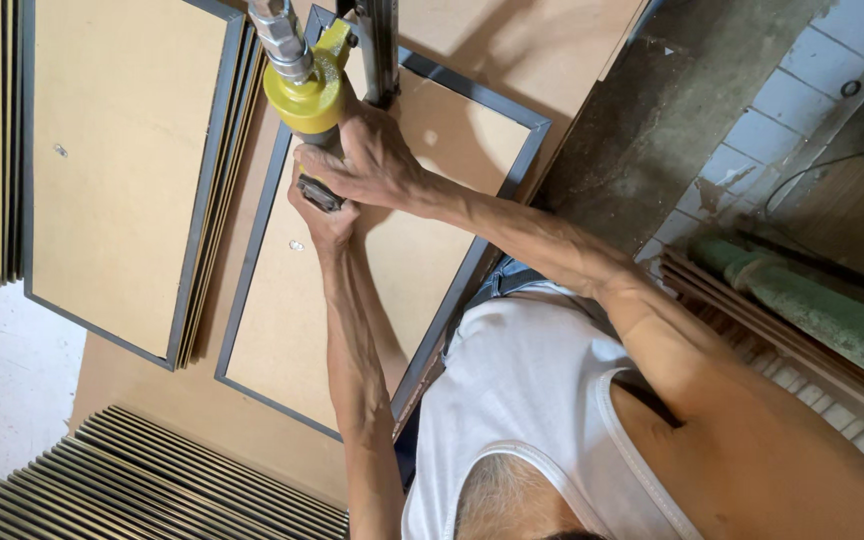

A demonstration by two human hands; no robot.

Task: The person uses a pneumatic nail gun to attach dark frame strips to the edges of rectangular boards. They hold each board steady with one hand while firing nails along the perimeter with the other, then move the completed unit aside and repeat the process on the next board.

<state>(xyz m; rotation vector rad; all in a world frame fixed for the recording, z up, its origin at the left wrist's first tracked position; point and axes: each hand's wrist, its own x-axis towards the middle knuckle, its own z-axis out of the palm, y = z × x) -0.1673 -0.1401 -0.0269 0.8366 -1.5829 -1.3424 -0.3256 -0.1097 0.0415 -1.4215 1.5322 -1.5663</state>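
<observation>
Yellow pneumatic tool with ribbed metal hose coupling (304,85) gripped by both hands, far centre, above brown fibreboard panel in dark metal frame (282,330). Right hand (372,160) wrapped over tool body, fingers curled tight. Left hand (324,222) clasped beneath, at dark trigger lever; its fingers mostly hidden, state cannot be told. Panel laid flat on large brown board worktop (142,395). Second framed panel atop stack of like panels (117,165) seen at left. Row of dark-edged panels (152,480) stood on edge near left. Grey concrete and pale tiled floor (802,90) seen far right; green roll (822,310) lying right.
</observation>
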